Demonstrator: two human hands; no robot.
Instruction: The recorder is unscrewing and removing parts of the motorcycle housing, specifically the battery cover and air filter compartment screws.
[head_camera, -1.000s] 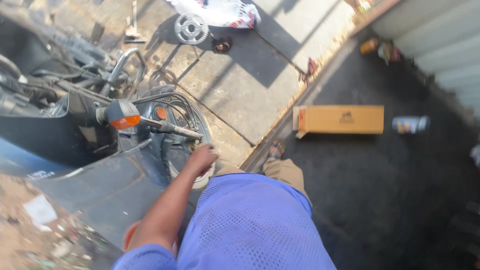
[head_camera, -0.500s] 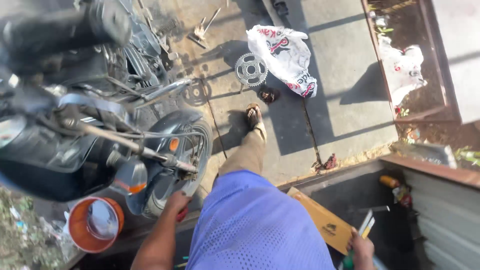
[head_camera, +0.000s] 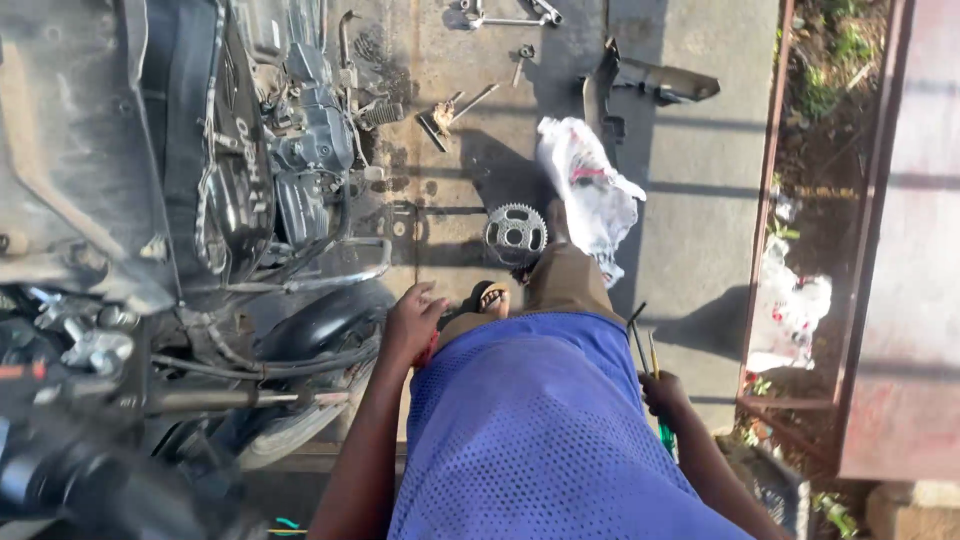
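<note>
My left hand (head_camera: 410, 322) hangs beside the motorcycle's black front fender (head_camera: 318, 322), fingers curled around what looks like a red-handled tool, of which only a red tip shows under the palm. My right hand (head_camera: 662, 393) is at my hip, closed on a few thin long tools (head_camera: 641, 345) with a green handle below the fist. My blue mesh shirt (head_camera: 545, 430) fills the lower middle. My sandalled foot (head_camera: 490, 298) stands on the concrete next to a toothed metal sprocket (head_camera: 515, 233).
The motorcycle's engine (head_camera: 310, 140) and handlebar (head_camera: 210, 400) fill the left. On the concrete lie a white plastic bag (head_camera: 592, 195), loose hand tools (head_camera: 455, 105), wrenches (head_camera: 505, 15) and a black plastic part (head_camera: 652, 80). A rusty metal rail (head_camera: 765, 220) and another white bag (head_camera: 792, 305) are at the right.
The view has swung over the motorcycle and the ground ahead. The orange bucket and cardboard box have left the view. My right hand with its tools now shows fully at my side.
</note>
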